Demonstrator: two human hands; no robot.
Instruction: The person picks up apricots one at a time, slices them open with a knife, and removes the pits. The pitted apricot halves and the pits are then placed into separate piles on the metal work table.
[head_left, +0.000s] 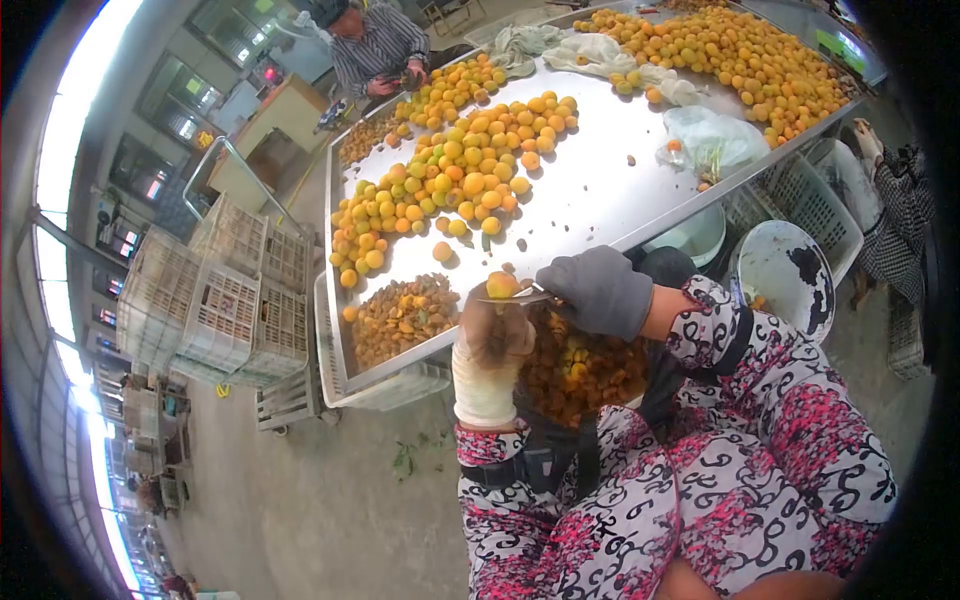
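Observation:
My left hand [492, 340], in a stained white glove, holds a yellow-orange apricot [502, 285] at its fingertips. In a grey glove, my right hand [600, 290] is closed round a small knife [530, 295], whose blade lies against the apricot. Both hands are above a container of dark orange apricot pieces [575, 370] at my lap. Just beyond them, on the metal table [590, 190], lie a heap of whole apricots [440, 180] and a pile of brown pits or pieces [405, 315].
Across the table a person [378, 50] in a striped top handles something dark. More apricots [720, 60], cloths [610, 55] and a plastic bag [712, 140] lie at the far right. Crates [220, 290] are stacked left; a white bucket [785, 275] stands right, near another person's arm [868, 142].

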